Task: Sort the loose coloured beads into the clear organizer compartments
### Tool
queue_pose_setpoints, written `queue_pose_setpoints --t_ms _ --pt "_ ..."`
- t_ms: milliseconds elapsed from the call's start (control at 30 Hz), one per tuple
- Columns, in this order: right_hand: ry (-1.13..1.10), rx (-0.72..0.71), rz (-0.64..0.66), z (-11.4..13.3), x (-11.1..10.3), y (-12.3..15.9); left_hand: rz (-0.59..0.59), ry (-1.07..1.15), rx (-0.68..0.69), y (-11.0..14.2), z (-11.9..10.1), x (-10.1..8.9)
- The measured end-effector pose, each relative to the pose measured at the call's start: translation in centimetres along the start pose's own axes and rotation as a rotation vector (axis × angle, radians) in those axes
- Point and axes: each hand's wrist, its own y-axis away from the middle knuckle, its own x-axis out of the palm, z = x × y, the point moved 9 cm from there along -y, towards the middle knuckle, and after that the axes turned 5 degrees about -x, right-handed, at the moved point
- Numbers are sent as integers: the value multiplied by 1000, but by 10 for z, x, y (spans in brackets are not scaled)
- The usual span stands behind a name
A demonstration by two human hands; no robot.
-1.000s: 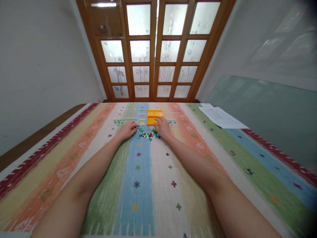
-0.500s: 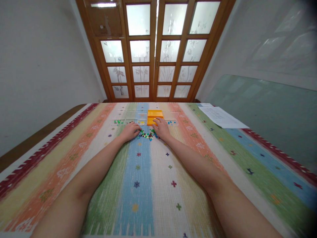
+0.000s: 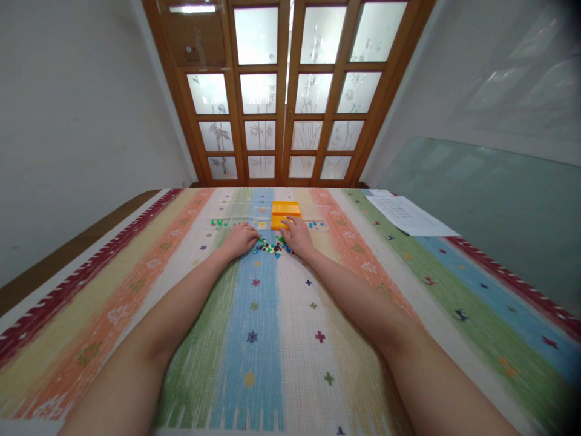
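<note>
A loose pile of tiny green, blue, dark red and pale yellow pieces (image 3: 273,247) lies on the striped tablecloth between my hands. My left hand (image 3: 241,239) rests at the pile's left edge, fingers bent and close together; whatever may be in the fingertips is too small to make out. On the right side, my right hand (image 3: 297,236) has its fingers bent but apart, the upper ones over the front of an orange box (image 3: 286,208) and the lower ones by the pile. No piece shows in it.
Clear plastic trays flank the orange box. Green pieces (image 3: 218,223) lie in the left one, yellow pieces (image 3: 260,224) nearer the middle, blue pieces (image 3: 316,224) on the right. Paper sheets (image 3: 411,216) lie at the right. Wooden glazed doors (image 3: 284,121) stand beyond the table.
The whole view has shifted very slightly. Both hands keep nearly the same place beside the pile, and no piece visibly changes place.
</note>
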Motion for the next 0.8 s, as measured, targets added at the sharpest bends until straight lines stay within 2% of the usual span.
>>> queue_pose_setpoints --t_ms 400,533,633,800 --pt "-12 12 15 1 0 0 -22 83 -39 2 5 3" --pt "-19 0 7 1 0 0 -73 168 -96 2 11 0" --pt "-10 -7 3 0 0 0 -171 239 -191 4 26 -9" --pt "-12 -7 12 0 2 1 -325 289 -436 17 72 -23"
